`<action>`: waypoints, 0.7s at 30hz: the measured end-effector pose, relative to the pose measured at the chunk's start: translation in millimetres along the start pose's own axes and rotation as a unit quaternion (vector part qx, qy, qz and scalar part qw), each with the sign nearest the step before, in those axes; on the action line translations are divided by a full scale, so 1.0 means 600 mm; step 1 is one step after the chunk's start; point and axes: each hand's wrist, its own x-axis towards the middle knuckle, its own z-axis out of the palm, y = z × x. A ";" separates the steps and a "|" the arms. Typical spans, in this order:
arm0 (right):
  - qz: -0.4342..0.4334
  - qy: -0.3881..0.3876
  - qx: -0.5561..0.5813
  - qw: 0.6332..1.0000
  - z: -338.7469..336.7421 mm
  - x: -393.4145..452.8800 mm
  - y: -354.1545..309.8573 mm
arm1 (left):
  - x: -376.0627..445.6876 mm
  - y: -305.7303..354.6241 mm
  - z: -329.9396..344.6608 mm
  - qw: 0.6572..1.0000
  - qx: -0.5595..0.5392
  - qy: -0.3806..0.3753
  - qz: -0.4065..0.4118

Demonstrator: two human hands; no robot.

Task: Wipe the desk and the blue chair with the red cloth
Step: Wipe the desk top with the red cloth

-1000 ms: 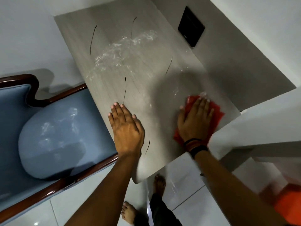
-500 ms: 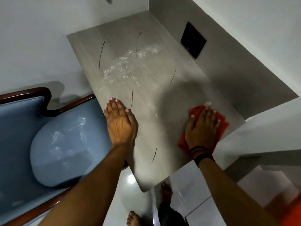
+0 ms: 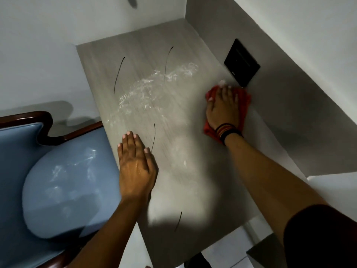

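Note:
A pale grey wood-grain desk (image 3: 185, 157) runs away from me, with a glossy wet patch and several thin dark lines on its top. My right hand (image 3: 222, 107) presses flat on the red cloth (image 3: 244, 105), far along the desk's right side, close to the wall. The cloth shows around the fingers and at the wrist. My left hand (image 3: 135, 167) lies palm down on the desk's left edge, fingers together, holding nothing. The blue chair (image 3: 63, 182), with a shiny seat and dark wooden frame, stands directly left of the desk.
A black square panel (image 3: 241, 64) is set in the grey wall just beyond the cloth. White walls close in at the left and back. A white ledge (image 3: 332, 186) sits at the right. Tiled floor shows below the desk's near end.
My right hand has slid the red cloth from the desk's near right corner far forward along the right side toward the black panel. My left hand stays on the left edge.

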 end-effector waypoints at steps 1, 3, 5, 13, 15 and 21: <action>-0.038 -0.009 0.001 0.999 0.002 -0.025 -0.011 | 0.000 0.000 -0.001 1.000 0.000 -0.002 -0.002; -0.109 -0.018 0.002 0.994 -0.001 -0.115 -0.012 | 0.000 0.001 -0.003 1.000 -0.001 -0.003 -0.003; -0.134 -0.013 0.005 0.991 0.001 -0.207 0.013 | 0.000 -0.001 -0.004 1.000 -0.002 -0.006 0.001; 0.001 -0.022 0.006 1.000 -0.005 -0.059 -0.001 | 0.000 -0.002 -0.001 1.000 -0.004 -0.007 -0.003; -0.045 -0.009 0.001 0.999 -0.003 -0.144 -0.002 | 0.000 -0.002 -0.003 1.000 -0.002 -0.007 -0.004; -0.060 -0.019 -0.006 0.998 -0.008 -0.097 0.001 | 0.002 -0.002 0.000 1.000 0.005 -0.005 0.001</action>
